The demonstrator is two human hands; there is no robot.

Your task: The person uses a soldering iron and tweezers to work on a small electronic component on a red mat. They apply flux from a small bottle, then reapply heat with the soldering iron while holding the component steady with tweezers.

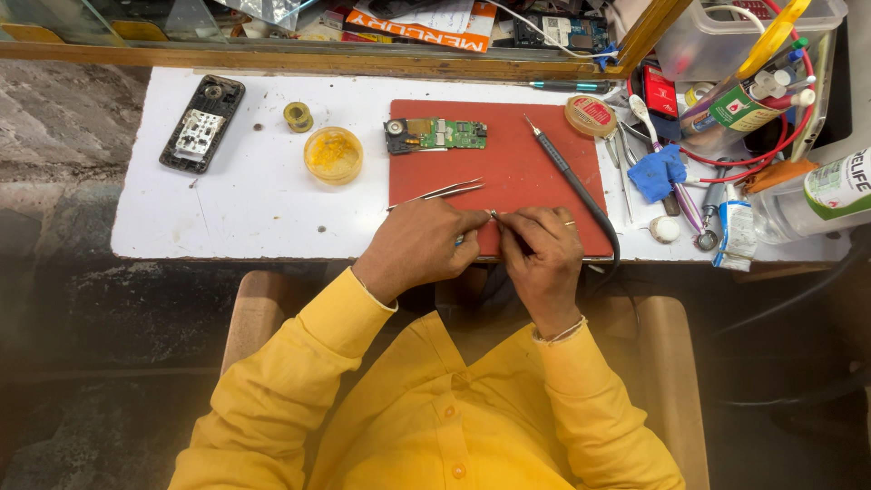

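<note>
Far left on the white bench [245, 204]: opened phone shell [201, 122], long axis running away from the body, well apart from both hands. Next right: small solder spool [298, 116], then round yellow flux tin [333, 154].

Red mat [508, 159] mid-bench. Green circuit board [435, 134] at its far left corner, long axis left to right. Tweezers [437, 192] below it, tips aimed right and slightly away, just beyond the left hand [419, 247].

Left hand and right hand [543, 249] met at the mat's near edge. Tiny pale part [492, 214] pinched where the fingertips [481, 218] came together; both sets of fingers closed on it, left thumb and forefinger from the left, right from the right. Part too small to tell long axis or heading. Both hands equally near.

Soldering iron [567, 172] on the mat's right side, tip pointing up-left, handle trailing toward the right hand. Tool clutter [708, 172] at far right.
</note>
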